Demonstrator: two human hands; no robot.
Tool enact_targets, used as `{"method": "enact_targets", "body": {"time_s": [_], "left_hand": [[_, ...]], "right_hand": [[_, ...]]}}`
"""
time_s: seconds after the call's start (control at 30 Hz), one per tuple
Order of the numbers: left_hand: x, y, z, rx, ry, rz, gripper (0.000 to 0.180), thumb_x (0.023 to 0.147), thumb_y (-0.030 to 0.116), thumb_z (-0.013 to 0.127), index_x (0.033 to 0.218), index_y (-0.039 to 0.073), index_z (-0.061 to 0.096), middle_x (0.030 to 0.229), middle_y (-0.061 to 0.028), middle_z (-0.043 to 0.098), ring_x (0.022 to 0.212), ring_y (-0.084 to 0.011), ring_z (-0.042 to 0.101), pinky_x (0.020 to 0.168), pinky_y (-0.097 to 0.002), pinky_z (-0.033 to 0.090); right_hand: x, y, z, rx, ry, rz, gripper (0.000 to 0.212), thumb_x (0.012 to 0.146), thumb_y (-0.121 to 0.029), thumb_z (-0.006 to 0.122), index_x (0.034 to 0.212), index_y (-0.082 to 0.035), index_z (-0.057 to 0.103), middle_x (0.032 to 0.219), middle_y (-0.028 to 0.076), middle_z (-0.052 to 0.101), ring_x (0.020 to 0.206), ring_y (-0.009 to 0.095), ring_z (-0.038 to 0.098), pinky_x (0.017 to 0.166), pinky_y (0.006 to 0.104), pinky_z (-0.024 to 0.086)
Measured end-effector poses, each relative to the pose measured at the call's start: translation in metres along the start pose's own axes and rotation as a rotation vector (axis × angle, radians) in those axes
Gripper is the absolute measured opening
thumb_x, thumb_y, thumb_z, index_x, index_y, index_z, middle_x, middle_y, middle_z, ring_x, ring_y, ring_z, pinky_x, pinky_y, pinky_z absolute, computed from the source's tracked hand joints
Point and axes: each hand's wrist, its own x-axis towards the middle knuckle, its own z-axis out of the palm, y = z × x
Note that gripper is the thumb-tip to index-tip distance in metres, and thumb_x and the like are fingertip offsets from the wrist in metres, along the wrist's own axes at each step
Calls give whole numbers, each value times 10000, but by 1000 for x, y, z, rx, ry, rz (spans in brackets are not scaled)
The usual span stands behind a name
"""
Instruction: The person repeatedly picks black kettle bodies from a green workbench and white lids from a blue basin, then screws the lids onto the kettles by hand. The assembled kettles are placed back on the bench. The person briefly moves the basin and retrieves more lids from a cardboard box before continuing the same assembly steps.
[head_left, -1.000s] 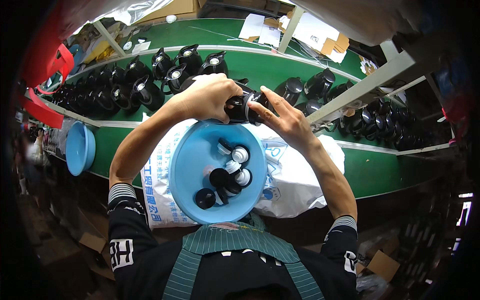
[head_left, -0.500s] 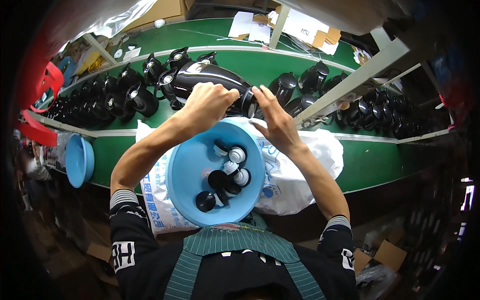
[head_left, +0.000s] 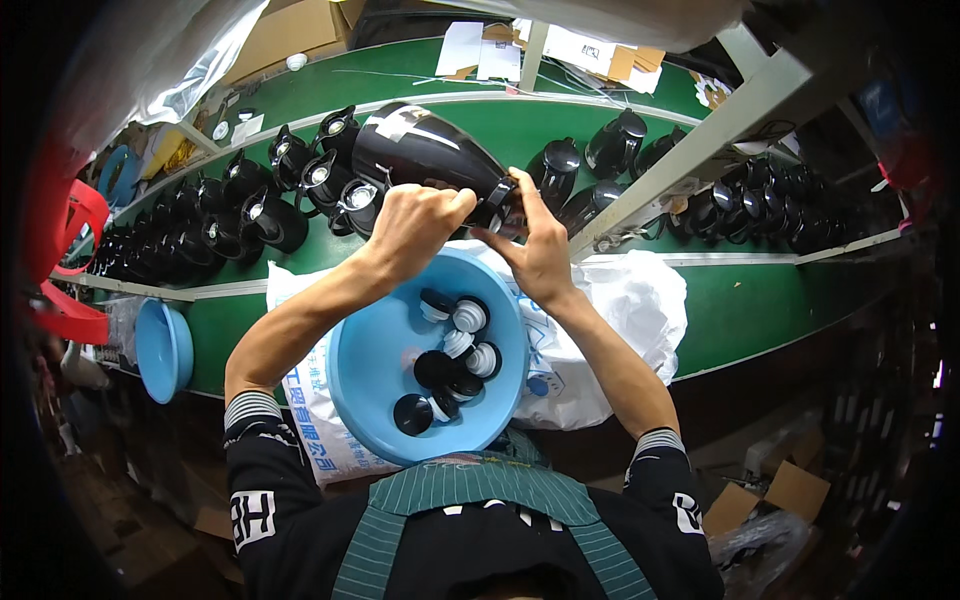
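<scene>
A glossy black vacuum jug (head_left: 430,150) lies tilted in the air above the basin's far side, its base up and to the left and its collared end down to the right. My left hand (head_left: 415,230) is closed in a fist against its near side; the handle, if there, is hidden under the fingers. My right hand (head_left: 538,245) grips the collared end between thumb and fingers. Under both hands a light blue basin (head_left: 365,400) holds several black-topped stoppers with white screw parts (head_left: 470,316).
Several black jugs (head_left: 275,220) stand on the green bench (head_left: 740,310) at left, and more (head_left: 612,140) stand at right. A slanting metal post (head_left: 680,165) rises close to my right hand. White sacks (head_left: 630,310) lie beneath the basin; another blue basin (head_left: 163,350) sits far left.
The jug has turned, its base swinging up and a little right. My right hand has shifted left and now wraps the collared end with its thumb below. My left hand keeps its closed grip.
</scene>
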Motion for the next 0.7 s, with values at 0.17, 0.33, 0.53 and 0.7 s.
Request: {"method": "enact_targets", "body": {"time_s": [0.17,0.33,0.53,0.7], "left_hand": [[15,-11,33,172,186,183,122,816,142,668,829,136,547,696,3,535,713,-181,611,705,-347,452],[44,-69,80,60,263,205,141,793,164,734,774,134,598,704,-14,591,776,-222,620,752,-379,468],[123,-156,187,-581,77,-396,479,686,409,945,801,23,685,777,-144,683,760,-327,653,756,-423,526],[101,-182,285,-738,62,-685,542,856,560,827,989,37,776,856,-91,730,813,-184,647,815,-356,527]], "right_hand": [[0,30,25,895,150,558,456,996,-337,765,1227,17,594,1051,107,698,890,168,724,841,335,664],[9,53,25,933,192,602,620,1034,-399,695,1387,56,466,1121,199,676,976,268,751,815,393,661],[-84,66,54,27,-477,398,599,909,-410,803,1321,-4,643,1317,220,670,1133,362,701,1001,448,549],[-137,67,97,-583,-624,-34,820,827,-193,826,1566,-212,472,1524,289,464,1339,442,525,1112,502,457]]}}
